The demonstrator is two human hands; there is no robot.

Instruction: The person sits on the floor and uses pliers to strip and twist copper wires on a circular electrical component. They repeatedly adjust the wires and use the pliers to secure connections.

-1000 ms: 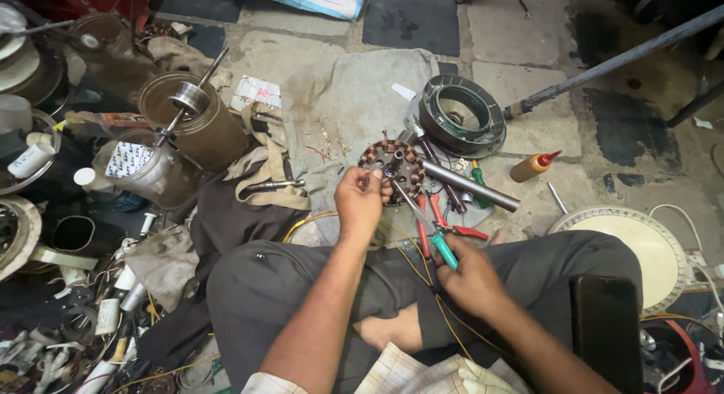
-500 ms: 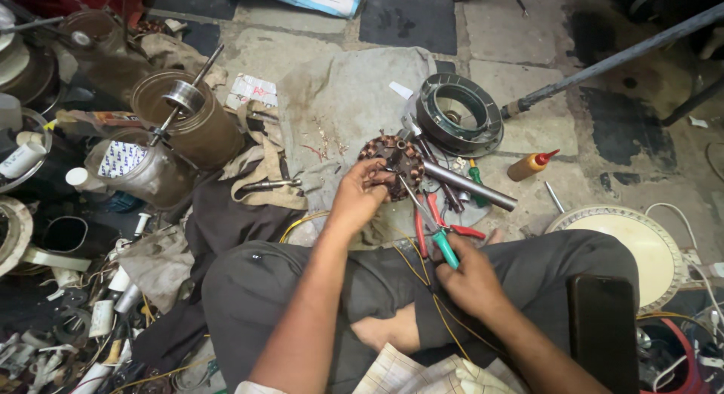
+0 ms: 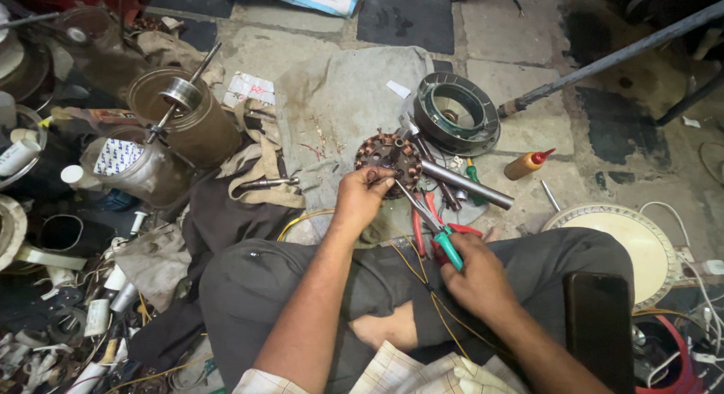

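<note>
Grey cloth (image 3: pixel 339 100), round copper-wound stator (image 3: pixel 388 154)

- The wound stator (image 3: pixel 390 154) lies on the cloth (image 3: pixel 339 100), just ahead of my left hand (image 3: pixel 360 200).
- The ring housing (image 3: pixel 456 113) sits beyond my right hand (image 3: pixel 473 273).
- The phone (image 3: pixel 599 326) rests on my knee, right of it.

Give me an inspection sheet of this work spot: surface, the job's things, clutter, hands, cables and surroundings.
Surface: grey cloth spread on a stained stone floor.
Job's things: wound stator on the cloth; green-handled pliers reaching to it.
Clutter: cans, round housing, orange bottle, steel rod, phone on the knee.
Hands: left hand pinches at the stator; right hand grips the pliers.
Cables: yellow wires over the lap; white cords at right.
Surroundings: long pipe, white disc.
</note>
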